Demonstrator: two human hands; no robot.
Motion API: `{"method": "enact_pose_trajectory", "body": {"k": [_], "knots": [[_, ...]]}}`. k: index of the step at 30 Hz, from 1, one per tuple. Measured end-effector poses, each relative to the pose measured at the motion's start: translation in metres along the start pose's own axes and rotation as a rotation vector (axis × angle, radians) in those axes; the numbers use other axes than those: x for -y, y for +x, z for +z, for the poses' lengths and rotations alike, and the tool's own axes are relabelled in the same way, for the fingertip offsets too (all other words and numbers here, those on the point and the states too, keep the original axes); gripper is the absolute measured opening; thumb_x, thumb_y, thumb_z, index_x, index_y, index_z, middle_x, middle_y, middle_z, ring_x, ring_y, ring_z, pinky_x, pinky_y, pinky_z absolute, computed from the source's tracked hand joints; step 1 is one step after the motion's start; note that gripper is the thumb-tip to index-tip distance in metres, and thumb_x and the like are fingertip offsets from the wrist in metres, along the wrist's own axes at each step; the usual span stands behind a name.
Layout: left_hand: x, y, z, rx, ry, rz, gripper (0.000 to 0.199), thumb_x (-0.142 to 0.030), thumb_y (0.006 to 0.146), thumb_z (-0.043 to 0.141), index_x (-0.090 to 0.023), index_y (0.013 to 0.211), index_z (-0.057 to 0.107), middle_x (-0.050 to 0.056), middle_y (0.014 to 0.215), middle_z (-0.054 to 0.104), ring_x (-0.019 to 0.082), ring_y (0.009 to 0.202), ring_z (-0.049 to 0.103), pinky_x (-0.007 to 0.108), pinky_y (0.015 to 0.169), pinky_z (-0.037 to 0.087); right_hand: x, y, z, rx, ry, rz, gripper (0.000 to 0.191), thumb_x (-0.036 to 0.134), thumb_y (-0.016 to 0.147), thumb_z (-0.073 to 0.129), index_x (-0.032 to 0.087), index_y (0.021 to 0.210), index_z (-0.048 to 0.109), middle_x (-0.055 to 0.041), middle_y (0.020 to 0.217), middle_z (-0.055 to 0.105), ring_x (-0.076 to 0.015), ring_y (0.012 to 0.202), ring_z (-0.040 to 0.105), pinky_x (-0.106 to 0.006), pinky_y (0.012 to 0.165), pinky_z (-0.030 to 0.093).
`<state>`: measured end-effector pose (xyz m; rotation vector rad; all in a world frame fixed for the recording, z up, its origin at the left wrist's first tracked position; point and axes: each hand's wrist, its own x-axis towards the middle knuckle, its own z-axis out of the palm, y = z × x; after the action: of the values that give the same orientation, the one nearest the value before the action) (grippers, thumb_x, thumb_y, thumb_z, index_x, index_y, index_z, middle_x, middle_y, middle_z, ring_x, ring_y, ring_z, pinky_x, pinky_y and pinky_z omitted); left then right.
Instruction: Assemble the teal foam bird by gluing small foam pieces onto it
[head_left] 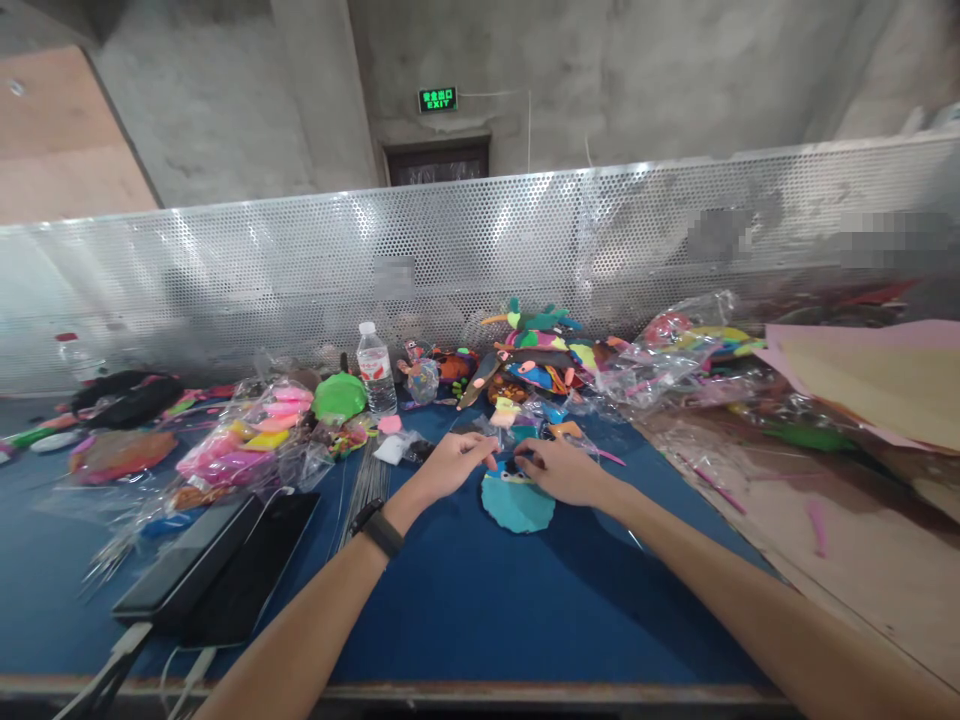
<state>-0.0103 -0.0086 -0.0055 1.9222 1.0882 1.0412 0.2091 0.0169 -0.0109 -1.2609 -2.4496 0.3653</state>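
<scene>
A round turquoise clay piece [519, 508] with an uneven edge lies flat on the blue table. Its upper part carries a yellow strip and small dark and white bits, partly covered by my fingers. My left hand [459, 466], a dark band on its wrist, is at the piece's upper left with thumb and fingers pinched together. What they hold, if anything, is too small to make out. My right hand [564, 472] rests over the upper right, its fingers curled down by the dark bits. Its fingertips are closed, and their contents are hidden.
Left of my hands lie thin wires [365, 495], a phone [259, 570] and a black power bank [187, 555] with cables. Behind stand a water bottle [376, 370], a green clay dome [340, 396] and piled clay figures [536, 365]. Bagged clay [251, 430] is left; pink sheets [862, 380] are right.
</scene>
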Motion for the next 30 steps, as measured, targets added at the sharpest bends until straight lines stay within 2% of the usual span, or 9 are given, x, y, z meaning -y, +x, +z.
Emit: {"method": "enact_pose_trajectory", "body": {"k": [3,6,13,15,18,20,22,26,30], "knots": [[-0.002,-0.001,0.000,0.005,-0.012,0.035,0.030,-0.045,0.080,0.064,-0.016,0.077,0.073,0.009,0.100,0.070,0.023,0.098,0.061,0.032,0.090,0.043,0.001,0.000,0.001,0.011,0.024,-0.001,0.028,0.036,0.094,0.044,0.022,0.108,0.063,-0.0046,0.077,0.071,-0.0182,0.063,0.062,-0.025,0.051,0.035],[-0.004,-0.002,0.000,-0.005,-0.023,0.027,0.026,-0.042,0.075,0.070,-0.016,0.077,0.072,0.009,0.102,0.069,0.023,0.097,0.062,0.032,0.088,0.044,0.004,0.000,0.000,0.022,0.056,-0.031,0.028,0.034,0.093,0.045,0.022,0.110,0.063,-0.0047,0.080,0.071,-0.0186,0.068,0.063,-0.026,0.056,0.038],[-0.003,-0.002,-0.001,0.002,0.026,-0.034,0.055,-0.054,0.091,0.041,-0.015,0.062,0.068,0.008,0.088,0.069,0.021,0.085,0.062,0.032,0.083,0.044,0.004,-0.001,-0.001,0.009,0.050,-0.033,0.030,0.034,0.093,0.046,0.020,0.115,0.059,-0.0061,0.085,0.071,-0.0189,0.068,0.063,-0.026,0.053,0.037],[-0.003,-0.001,-0.001,0.009,0.015,-0.026,0.051,-0.053,0.090,0.044,-0.015,0.065,0.068,0.008,0.089,0.069,0.021,0.087,0.062,0.032,0.083,0.045,0.000,0.000,0.000,-0.019,0.007,-0.012,0.029,0.033,0.091,0.048,0.020,0.114,0.060,-0.0060,0.085,0.071,-0.0196,0.069,0.063,-0.026,0.054,0.037],[-0.002,-0.001,0.000,0.012,-0.011,0.020,0.033,-0.046,0.082,0.061,-0.015,0.078,0.071,0.008,0.094,0.070,0.021,0.091,0.061,0.030,0.083,0.045,-0.002,0.001,0.002,-0.049,0.006,-0.026,0.027,0.032,0.090,0.050,0.020,0.110,0.063,-0.0058,0.085,0.071,-0.0198,0.072,0.064,-0.027,0.059,0.040],[-0.003,-0.002,0.000,0.010,-0.022,0.030,0.028,-0.043,0.077,0.069,-0.015,0.080,0.071,0.008,0.097,0.069,0.021,0.092,0.062,0.030,0.083,0.045,0.000,0.000,0.001,-0.056,0.054,-0.065,0.025,0.032,0.090,0.049,0.020,0.107,0.064,-0.0054,0.087,0.071,-0.0194,0.075,0.064,-0.028,0.063,0.043],[-0.005,-0.002,0.000,0.019,-0.011,0.027,0.031,-0.046,0.079,0.066,-0.016,0.076,0.071,0.008,0.097,0.069,0.021,0.092,0.062,0.030,0.084,0.045,0.004,-0.001,-0.001,-0.047,0.117,-0.097,0.025,0.032,0.090,0.049,0.021,0.106,0.065,-0.0048,0.090,0.071,-0.0185,0.076,0.065,-0.028,0.065,0.044],[-0.006,-0.002,-0.001,0.023,0.035,-0.012,0.051,-0.052,0.090,0.045,-0.016,0.064,0.069,0.007,0.085,0.070,0.021,0.088,0.063,0.030,0.084,0.043,0.015,-0.004,-0.005,-0.034,0.181,-0.123,0.024,0.028,0.089,0.050,0.022,0.107,0.065,-0.0046,0.099,0.071,-0.0164,0.073,0.063,-0.027,0.063,0.044],[-0.005,-0.002,-0.001,0.025,0.015,0.006,0.037,-0.049,0.084,0.057,-0.016,0.077,0.072,0.007,0.090,0.071,0.021,0.088,0.063,0.029,0.081,0.045,0.020,-0.004,-0.007,-0.080,0.178,-0.172,0.018,0.029,0.085,0.057,0.022,0.099,0.068,-0.0034,0.094,0.070,-0.0152,0.070,0.061,-0.026,0.062,0.042]]}}
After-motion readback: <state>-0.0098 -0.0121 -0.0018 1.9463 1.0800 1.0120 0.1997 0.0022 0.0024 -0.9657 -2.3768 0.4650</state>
